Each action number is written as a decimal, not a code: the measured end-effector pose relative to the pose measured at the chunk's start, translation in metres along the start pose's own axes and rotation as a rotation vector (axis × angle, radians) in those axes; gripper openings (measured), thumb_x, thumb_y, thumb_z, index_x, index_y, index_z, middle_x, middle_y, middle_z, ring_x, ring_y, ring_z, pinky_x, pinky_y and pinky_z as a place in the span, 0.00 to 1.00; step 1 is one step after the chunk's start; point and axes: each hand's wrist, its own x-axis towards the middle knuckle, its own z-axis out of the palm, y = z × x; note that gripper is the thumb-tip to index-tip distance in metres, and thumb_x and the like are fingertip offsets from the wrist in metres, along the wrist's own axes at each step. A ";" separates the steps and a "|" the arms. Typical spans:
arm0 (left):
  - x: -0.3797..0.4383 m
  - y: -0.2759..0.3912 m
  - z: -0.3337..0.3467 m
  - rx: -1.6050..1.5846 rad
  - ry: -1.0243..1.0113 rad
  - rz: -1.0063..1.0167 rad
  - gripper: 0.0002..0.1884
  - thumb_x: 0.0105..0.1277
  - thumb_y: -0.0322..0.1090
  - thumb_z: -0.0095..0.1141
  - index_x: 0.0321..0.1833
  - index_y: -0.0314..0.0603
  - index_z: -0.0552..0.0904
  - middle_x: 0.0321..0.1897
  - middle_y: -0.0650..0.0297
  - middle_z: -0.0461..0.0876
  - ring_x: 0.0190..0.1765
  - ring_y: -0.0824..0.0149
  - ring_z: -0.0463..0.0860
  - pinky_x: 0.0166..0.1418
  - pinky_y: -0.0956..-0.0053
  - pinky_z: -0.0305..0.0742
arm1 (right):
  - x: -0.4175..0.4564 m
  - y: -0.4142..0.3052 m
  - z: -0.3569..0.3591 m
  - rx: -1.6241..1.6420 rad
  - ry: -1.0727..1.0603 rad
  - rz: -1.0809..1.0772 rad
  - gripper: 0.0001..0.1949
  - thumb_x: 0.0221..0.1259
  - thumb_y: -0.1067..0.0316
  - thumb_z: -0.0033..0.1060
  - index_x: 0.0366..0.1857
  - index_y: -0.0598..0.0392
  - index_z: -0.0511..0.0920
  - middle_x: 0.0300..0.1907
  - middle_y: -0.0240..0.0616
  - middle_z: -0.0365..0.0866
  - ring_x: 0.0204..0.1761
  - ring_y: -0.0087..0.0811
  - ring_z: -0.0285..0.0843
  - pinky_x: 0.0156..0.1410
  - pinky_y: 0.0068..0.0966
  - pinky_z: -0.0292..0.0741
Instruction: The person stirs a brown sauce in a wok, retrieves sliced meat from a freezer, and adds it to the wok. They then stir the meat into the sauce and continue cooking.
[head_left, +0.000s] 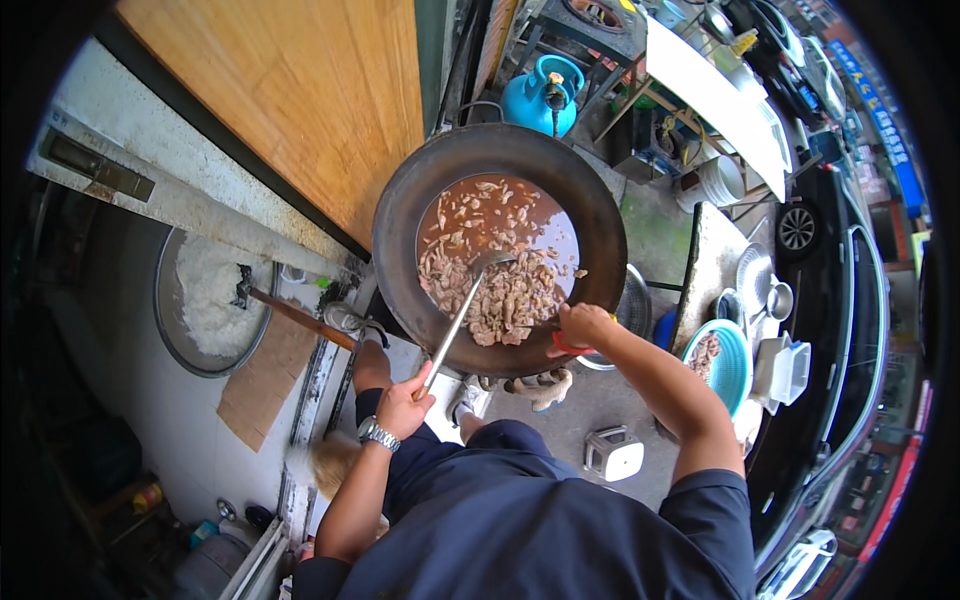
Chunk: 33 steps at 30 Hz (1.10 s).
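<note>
A wide dark wok (600, 195) stands in front of me. Reddish-brown broth (495, 202) fills its middle, and chopped meat pieces (510, 300) are heaped on the side nearer me. My left hand (405, 405) grips the handle of a long metal ladle (459, 319), whose bowl rests among the meat. Over the wok's right rim, my right hand (589, 328) is closed around a red object (568, 346); most of it is hidden, so its kind is unclear. A small bit of yellow shows beside that hand.
A blue gas cylinder (536, 97) stands behind the wok. To the right, a side table (709, 247) bears a turquoise basket (731, 367) with meat. A white stool (622, 457) is near my legs. At left, a long-handled tool (300, 315) leans into a basin (161, 315) of white food.
</note>
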 end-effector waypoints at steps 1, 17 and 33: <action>0.001 -0.002 0.002 -0.022 -0.005 -0.025 0.32 0.61 0.38 0.63 0.72 0.55 0.75 0.28 0.50 0.83 0.31 0.52 0.84 0.40 0.64 0.77 | 0.013 -0.002 -0.001 0.005 0.000 -0.002 0.43 0.49 0.29 0.71 0.61 0.58 0.78 0.61 0.50 0.83 0.65 0.47 0.80 0.66 0.41 0.77; 0.000 0.003 -0.005 -0.039 -0.052 -0.078 0.32 0.61 0.40 0.63 0.72 0.55 0.75 0.26 0.49 0.82 0.27 0.55 0.81 0.38 0.65 0.76 | 0.079 -0.004 0.019 0.044 -0.045 -0.097 0.39 0.58 0.27 0.59 0.51 0.60 0.85 0.55 0.53 0.85 0.60 0.49 0.83 0.64 0.44 0.77; 0.001 -0.002 -0.012 -0.048 -0.076 -0.101 0.32 0.61 0.41 0.63 0.72 0.57 0.76 0.27 0.48 0.83 0.30 0.53 0.83 0.41 0.64 0.77 | 0.050 -0.078 0.045 -0.208 0.071 -0.073 0.17 0.70 0.57 0.53 0.52 0.51 0.86 0.56 0.42 0.87 0.58 0.38 0.86 0.57 0.37 0.81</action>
